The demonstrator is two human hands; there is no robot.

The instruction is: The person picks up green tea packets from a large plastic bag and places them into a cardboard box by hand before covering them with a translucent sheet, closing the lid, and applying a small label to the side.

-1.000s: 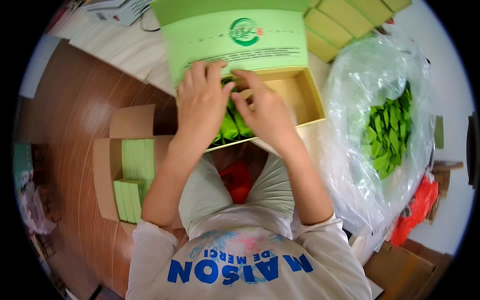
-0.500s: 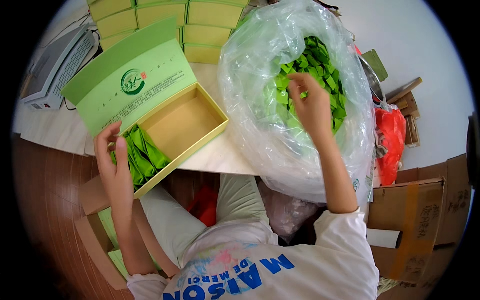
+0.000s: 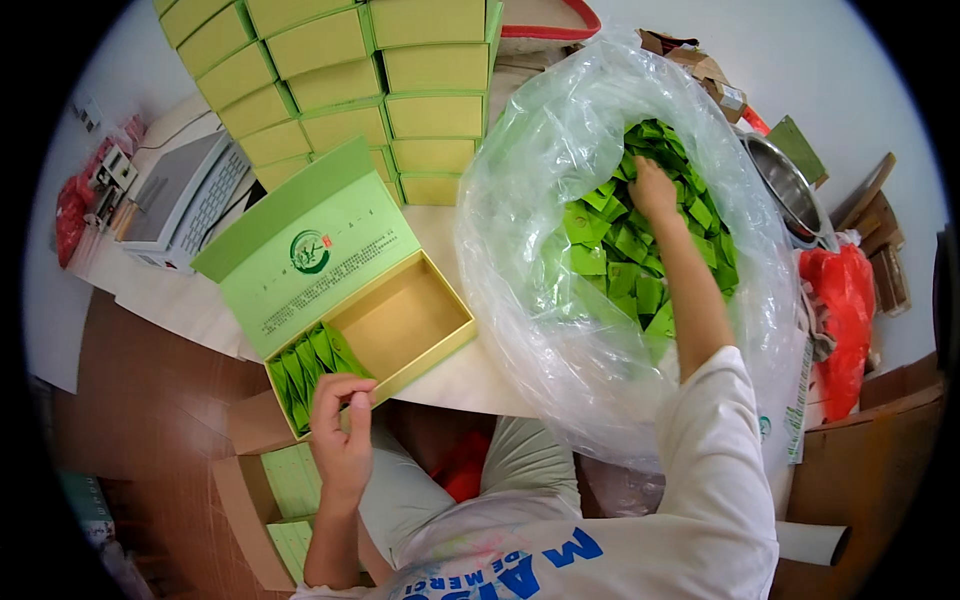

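An open green gift box with its lid raised lies on the white table. Several small green packets stand packed in its left end; the right part is bare. My left hand rests at the box's near corner, fingers on the packets there. My right hand reaches deep into a big clear plastic bag full of loose green packets, fingers among them; whether it has closed on any is hidden.
Stacked shut green boxes fill the back of the table. A grey machine with keys sits at left. A metal bowl, a red bag and cardboard cartons stand at right; a carton with green boxes sits below.
My view has swung to the right. My right hand left the box and went into the plastic bag, reaching deeper. My left hand stayed at the box's packed end.
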